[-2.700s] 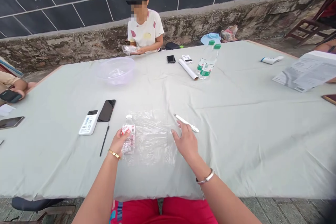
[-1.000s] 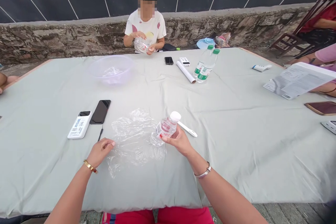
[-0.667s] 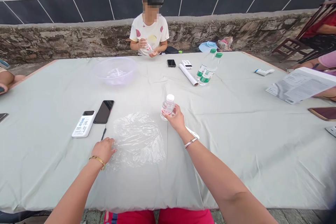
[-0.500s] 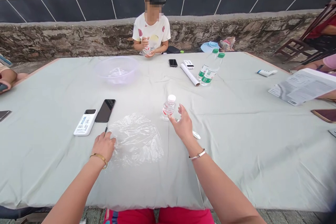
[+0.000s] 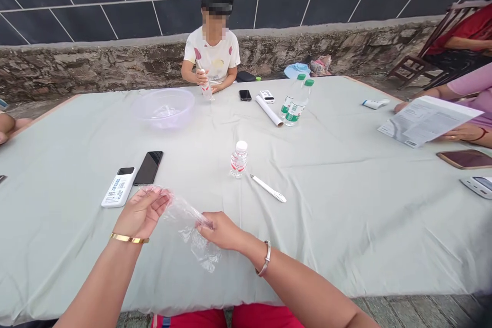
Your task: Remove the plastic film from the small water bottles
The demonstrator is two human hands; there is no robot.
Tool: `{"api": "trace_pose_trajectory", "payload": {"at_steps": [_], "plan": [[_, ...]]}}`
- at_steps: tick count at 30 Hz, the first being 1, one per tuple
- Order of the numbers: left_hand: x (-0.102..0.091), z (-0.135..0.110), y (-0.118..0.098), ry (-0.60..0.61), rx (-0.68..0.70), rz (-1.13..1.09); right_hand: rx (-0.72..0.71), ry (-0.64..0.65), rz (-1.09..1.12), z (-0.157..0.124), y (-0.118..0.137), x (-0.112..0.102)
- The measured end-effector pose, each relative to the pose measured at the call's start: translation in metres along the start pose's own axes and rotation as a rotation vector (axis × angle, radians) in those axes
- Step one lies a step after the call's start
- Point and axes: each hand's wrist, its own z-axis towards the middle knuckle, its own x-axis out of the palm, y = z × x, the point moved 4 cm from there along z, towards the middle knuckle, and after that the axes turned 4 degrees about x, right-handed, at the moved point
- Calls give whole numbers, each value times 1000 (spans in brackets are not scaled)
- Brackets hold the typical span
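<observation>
We take the small water bottle (image 5: 239,160) as our landmark; it stands upright on the pale green tablecloth (image 5: 346,251), and everything else is placed from it.

Just below and to the left of the bottle, the person's two hands are apart, with a sheet of clear plastic film (image 5: 187,213) stretched and twisted between them. The left hand (image 5: 142,211), with a gold bangle at the wrist, pinches one end of the film. The right hand (image 5: 221,230), with a silver bangle, pinches it further along. The rest of the film hangs in a crumpled bunch below the right hand. From this angle, we cannot be sure whether that bunch touches the cloth.

Just right of the bottle lies a slim white stick (image 5: 268,188), too plain for us to identify. To the left of the bottle lie a black smartphone (image 5: 148,168) and a white power bank (image 5: 119,187).

Beyond the bottle sit a clear plastic bowl (image 5: 163,107), a white paper roll (image 5: 269,110) and two larger water bottles (image 5: 295,102) with green caps. Further beyond it, across the table, a seated person (image 5: 211,56) in a white T-shirt holds a small bottle (image 5: 206,86). Far to its right, another person's hand (image 5: 457,133) rests on printed papers (image 5: 425,120).
</observation>
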Motion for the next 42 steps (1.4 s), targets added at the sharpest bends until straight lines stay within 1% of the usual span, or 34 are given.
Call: {"api": "trace_pose_trajectory", "payload": {"at_steps": [1, 2, 3, 4, 5, 6, 7, 8, 9, 10, 11, 12, 13, 15, 17, 18, 19, 20, 21, 22, 23, 25, 26, 28, 30, 32, 34, 38, 40, 42], "plan": [[-1, 6, 7, -89, 33, -26, 25, -44, -123, -5, 1, 0], [-1, 9, 13, -167, 101, 6, 21, -75, -255, -10, 6, -2], [0, 9, 16, -212, 191, 101, -14, -97, -368, -14, 12, -5], [4, 8, 19, -205, 283, 246, -70, -122, -436, -17, 20, -10], [10, 5, 21, -149, 358, 411, -131, -163, -446, -18, 27, -18], [17, 1, 24, -46, 399, 557, -177, -229, -403, -18, 32, -27], [23, -4, 27, 93, 401, 642, -203, -316, -319, -17, 35, -38], [29, -9, 31, 238, 365, 643, -206, -416, -211, -15, 36, -49], [34, -15, 35, 358, 300, 566, -194, -519, -93, -13, 34, -57], [38, -19, 37, 434, 225, 444, -176, -609, 22, -10, 30, -62], [42, -22, 39, 465, 153, 312, -166, -675, 122, -6, 27, -63], [46, -24, 40, 448, 101, 193, -166, -714, 200, -3, 25, -59], [49, -24, 41, 392, 70, 101, -177, -721, 252, -1, 24, -53], [55, -21, 43, 251, 29, -3, -219, -640, 276, 0, 25, -38], [60, -16, 46, 182, -48, -69, -243, -531, 221, -4, 21, -32], [61, -13, 48, 175, -92, -103, -228, -515, 179, -8, 15, -36], [61, -9, 48, 172, -126, -136, -183, -547, 143, -13, 4, -45], [59, -4, 46, 162, -139, -168, -109, -620, 117, -17, -11, -59], [57, 2, 44, 141, -134, -194, -10, -720, 102, -21, -29, -76], [53, 8, 42, 113, -119, -212, 120, -840, 114, -24, -50, -94], [51, 14, 40, 86, -106, -220, 238, -890, 120, -23, -70, -107], [50, 26, 40, 62, -104, -220, 370, -860, 147, -10, -103, -124], [51, 30, 43, 63, -115, -216, 395, -820, 157, -1, -115, -126], [56, 36, 53, 87, -151, -196, 384, -773, 163, 19, -130, -127], [59, 39, 67, 126, -195, -152, 349, -800, 139, 37, -138, -131], [60, 38, 81, 163, -244, -108, 327, -856, 94, 55, -144, -144], [59, 36, 92, 214, -278, -100, 338, -916, 55, 76, -153, -170], [56, 35, 103, 328, -347, -146, 429, -1013, 43, 131, -175, -236], [55, 37, 106, 336, -414, -150, 470, -1057, 40, 159, -185, -264], [54, 42, 107, 311, -470, -126, 496, -1090, 54, 183, -195, -284]]}}
